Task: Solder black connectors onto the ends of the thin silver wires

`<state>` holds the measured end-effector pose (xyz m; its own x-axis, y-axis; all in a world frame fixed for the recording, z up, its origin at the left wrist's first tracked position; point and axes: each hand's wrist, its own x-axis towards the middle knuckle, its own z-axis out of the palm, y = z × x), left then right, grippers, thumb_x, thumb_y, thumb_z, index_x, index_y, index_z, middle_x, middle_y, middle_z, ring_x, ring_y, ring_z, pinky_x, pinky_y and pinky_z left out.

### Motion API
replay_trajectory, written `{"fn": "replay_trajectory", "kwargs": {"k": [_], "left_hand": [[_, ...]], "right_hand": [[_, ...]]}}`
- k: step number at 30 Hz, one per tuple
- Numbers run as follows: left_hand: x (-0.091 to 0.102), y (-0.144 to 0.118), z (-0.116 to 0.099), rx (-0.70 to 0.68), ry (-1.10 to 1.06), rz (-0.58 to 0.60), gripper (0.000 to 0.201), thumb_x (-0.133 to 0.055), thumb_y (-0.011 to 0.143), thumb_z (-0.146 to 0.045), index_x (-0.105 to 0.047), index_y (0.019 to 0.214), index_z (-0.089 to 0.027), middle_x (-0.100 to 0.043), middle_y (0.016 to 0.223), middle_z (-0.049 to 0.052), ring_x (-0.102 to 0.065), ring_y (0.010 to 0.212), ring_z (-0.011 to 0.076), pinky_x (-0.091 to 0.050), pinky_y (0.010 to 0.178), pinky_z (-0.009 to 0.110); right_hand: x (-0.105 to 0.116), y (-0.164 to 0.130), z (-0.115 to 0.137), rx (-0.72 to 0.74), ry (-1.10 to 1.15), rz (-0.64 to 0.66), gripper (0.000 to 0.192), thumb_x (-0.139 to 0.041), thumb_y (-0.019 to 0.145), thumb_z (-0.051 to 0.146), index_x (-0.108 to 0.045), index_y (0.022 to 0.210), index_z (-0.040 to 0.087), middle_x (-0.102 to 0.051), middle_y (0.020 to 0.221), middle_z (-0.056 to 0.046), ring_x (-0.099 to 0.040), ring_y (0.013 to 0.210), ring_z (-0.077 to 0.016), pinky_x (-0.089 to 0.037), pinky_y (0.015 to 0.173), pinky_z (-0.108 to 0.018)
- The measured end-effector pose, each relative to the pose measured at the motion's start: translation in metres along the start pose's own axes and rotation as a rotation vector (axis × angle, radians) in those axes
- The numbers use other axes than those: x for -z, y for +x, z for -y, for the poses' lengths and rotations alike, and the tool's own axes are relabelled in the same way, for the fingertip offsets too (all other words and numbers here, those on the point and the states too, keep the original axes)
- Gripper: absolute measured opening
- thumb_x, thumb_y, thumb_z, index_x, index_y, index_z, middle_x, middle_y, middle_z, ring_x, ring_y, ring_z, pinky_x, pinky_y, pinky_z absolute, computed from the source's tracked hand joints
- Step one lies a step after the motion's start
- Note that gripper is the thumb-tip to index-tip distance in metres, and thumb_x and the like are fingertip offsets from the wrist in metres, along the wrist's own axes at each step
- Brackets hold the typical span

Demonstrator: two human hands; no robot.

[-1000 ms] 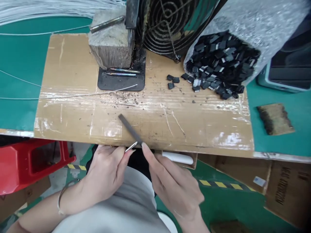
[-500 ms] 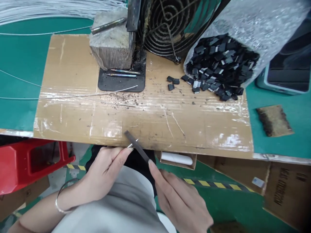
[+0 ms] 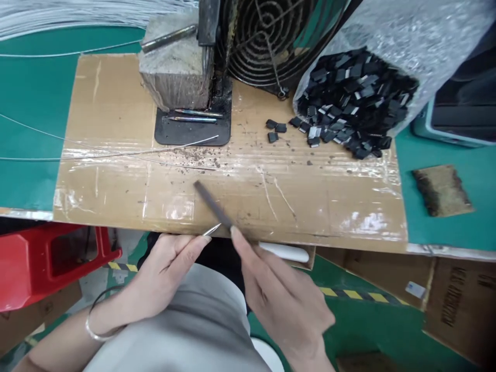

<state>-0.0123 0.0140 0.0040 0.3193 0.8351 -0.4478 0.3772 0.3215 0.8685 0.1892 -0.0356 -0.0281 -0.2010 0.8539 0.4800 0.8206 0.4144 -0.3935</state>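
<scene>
My left hand (image 3: 166,274) is closed around a slim metal soldering iron tip (image 3: 212,230), whose pointed end sticks out to the right past my thumb. In my right hand (image 3: 281,294) is a flat dark file (image 3: 212,202), gripped at its near end, with my index finger stretched along it. The file slants up and to the left over the cardboard's front edge, close beside the pointed tip. Two similar pointed tips (image 3: 194,119) lie on a black metal base (image 3: 163,135) beneath a grey block.
A cardboard sheet (image 3: 104,113) covers the green bench. Behind it stand a grey block (image 3: 174,77) and a fan (image 3: 267,46). Small black connectors (image 3: 356,98) spill from a plastic bag. Thin wires (image 3: 116,153) cross at left; a worn sponge (image 3: 443,189) lies right.
The file has moved forward and up along the metal tip, with my right hand going up and slightly left. My left hand stays nearly in place.
</scene>
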Motion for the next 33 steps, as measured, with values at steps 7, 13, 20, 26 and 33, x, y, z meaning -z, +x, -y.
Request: {"fn": "replay_trajectory", "kwargs": {"k": [7, 13, 20, 26, 33], "left_hand": [[-0.005, -0.003, 0.022, -0.261, 0.247, -0.113, 0.04, -0.045, 0.104, -0.015, -0.033, 0.067, -0.021, -0.032, 0.059, -0.008, -0.029, 0.054, 0.0093, -0.026, 0.052, 0.026], [-0.006, -0.003, 0.024, -0.315, 0.333, -0.15, 0.037, -0.046, 0.103, -0.012, -0.037, 0.068, -0.021, -0.036, 0.059, -0.008, -0.033, 0.054, 0.0098, -0.03, 0.054, 0.025], [-0.008, -0.001, 0.024, -0.345, 0.362, -0.168, 0.036, -0.046, 0.101, -0.008, -0.041, 0.067, -0.021, -0.045, 0.058, -0.006, -0.038, 0.051, 0.0101, -0.031, 0.051, 0.024], [-0.008, -0.001, 0.02, -0.327, 0.309, -0.18, 0.04, -0.048, 0.102, -0.01, -0.032, 0.067, -0.021, -0.033, 0.059, -0.008, -0.03, 0.052, 0.0094, -0.027, 0.051, 0.025], [-0.007, -0.004, 0.014, -0.292, 0.322, -0.149, 0.038, -0.046, 0.104, -0.013, -0.035, 0.069, -0.021, -0.034, 0.061, -0.007, -0.031, 0.056, 0.0101, -0.028, 0.055, 0.027]], "right_hand": [[0.011, 0.012, 0.003, -0.438, 0.573, 0.039, 0.056, -0.066, 0.091, -0.003, -0.071, 0.136, 0.031, -0.07, 0.077, 0.006, -0.063, 0.06, -0.0055, -0.054, 0.06, -0.016], [0.009, 0.02, 0.006, -0.461, 0.741, 0.082, 0.046, -0.063, 0.094, 0.001, -0.074, 0.13, 0.027, -0.067, 0.073, 0.005, -0.062, 0.059, -0.0063, -0.055, 0.057, -0.016], [0.014, 0.011, 0.014, -0.259, 0.675, 0.232, 0.052, -0.06, 0.096, 0.001, -0.066, 0.142, 0.024, -0.069, 0.076, 0.003, -0.062, 0.056, -0.0068, -0.051, 0.052, -0.016], [0.021, -0.008, 0.005, 0.045, 0.084, 0.104, 0.067, -0.056, 0.095, -0.007, -0.048, 0.157, 0.019, -0.078, 0.08, -0.001, -0.069, 0.062, -0.0108, -0.056, 0.068, -0.021], [0.0, -0.001, -0.002, 0.114, -0.018, 0.059, 0.065, -0.056, 0.097, -0.002, -0.044, 0.159, 0.014, -0.079, 0.079, -0.002, -0.069, 0.063, -0.0112, -0.057, 0.074, -0.021]]}}
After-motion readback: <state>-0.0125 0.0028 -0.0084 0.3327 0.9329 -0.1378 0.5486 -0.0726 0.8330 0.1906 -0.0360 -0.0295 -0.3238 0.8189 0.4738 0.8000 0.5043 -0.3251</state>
